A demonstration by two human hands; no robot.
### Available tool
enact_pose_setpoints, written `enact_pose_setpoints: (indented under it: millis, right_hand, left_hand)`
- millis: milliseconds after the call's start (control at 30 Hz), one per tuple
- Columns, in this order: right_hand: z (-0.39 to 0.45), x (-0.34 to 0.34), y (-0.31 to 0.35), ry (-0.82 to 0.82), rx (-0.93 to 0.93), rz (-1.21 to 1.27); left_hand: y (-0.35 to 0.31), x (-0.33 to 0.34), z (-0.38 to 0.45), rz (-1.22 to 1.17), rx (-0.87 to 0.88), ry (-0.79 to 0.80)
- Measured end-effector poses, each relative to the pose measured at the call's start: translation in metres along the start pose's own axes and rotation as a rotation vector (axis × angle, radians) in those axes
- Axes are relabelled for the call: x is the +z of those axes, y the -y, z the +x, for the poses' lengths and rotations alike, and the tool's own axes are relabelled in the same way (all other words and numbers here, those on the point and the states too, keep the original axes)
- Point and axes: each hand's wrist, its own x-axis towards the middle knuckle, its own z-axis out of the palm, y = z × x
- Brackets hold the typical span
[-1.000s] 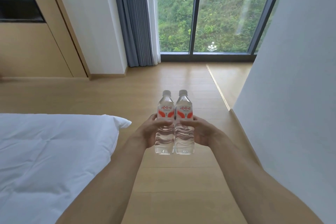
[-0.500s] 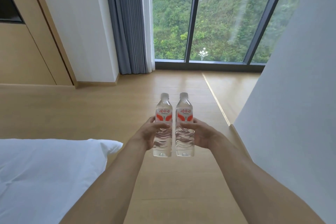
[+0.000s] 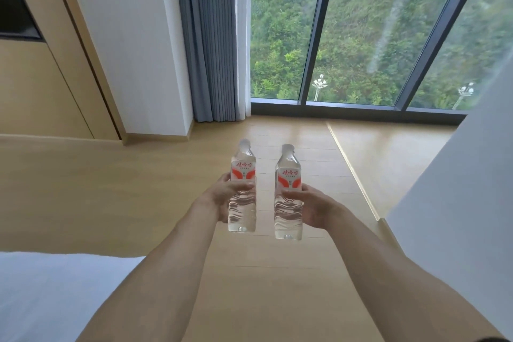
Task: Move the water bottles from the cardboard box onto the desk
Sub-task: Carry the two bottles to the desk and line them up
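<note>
Carrying step: left hand (image 3: 222, 197) and right hand (image 3: 313, 208) each grip one upright clear plastic water bottle with a red-and-white label, the left bottle (image 3: 242, 189) and right bottle (image 3: 288, 194) slightly apart over the wooden floor (image 3: 111, 189), and the next move likely calls for finding the desk, which is not in view.

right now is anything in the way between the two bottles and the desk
The desk is not in view, so the path to it cannot be judged. The left hand grips the left bottle and the right hand grips the right bottle, both upright over bare wooden floor. The bed lies to the left.

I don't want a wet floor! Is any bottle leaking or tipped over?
No. The left hand and right hand each hold a capped bottle upright. No water shows on the wooden floor.
</note>
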Motion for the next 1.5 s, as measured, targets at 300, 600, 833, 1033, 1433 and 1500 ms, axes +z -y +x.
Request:
enact_pose_setpoints:
  millis: [300, 600, 833, 1033, 1433, 1500]
  right_hand:
    - [0.134, -0.015, 0.046, 0.076, 0.044, -0.046]
    - [0.284, -0.048, 0.113, 0.16, 0.155, -0.17]
    - [0.369, -0.037, 0.161, 0.243, 0.205, -0.224]
    - [0.434, -0.009, 0.179, 0.306, 0.215, -0.289]
    - [0.606, 0.094, 0.202, 0.365, 0.229, -0.337]
    - [0.634, 0.12, 0.207, 0.391, 0.235, -0.345]
  left_hand:
    - [-0.049, -0.029, 0.102, 0.084, -0.022, -0.142]
    - [-0.109, -0.031, 0.213, 0.083, -0.027, -0.326]
    - [-0.146, -0.041, 0.273, 0.043, 0.112, -0.424]
    - [-0.174, -0.078, 0.311, 0.041, 0.134, -0.502]
    - [-0.262, -0.22, 0.391, -0.068, 0.168, -0.536]
    - [-0.282, -0.248, 0.4, -0.082, 0.166, -0.537]
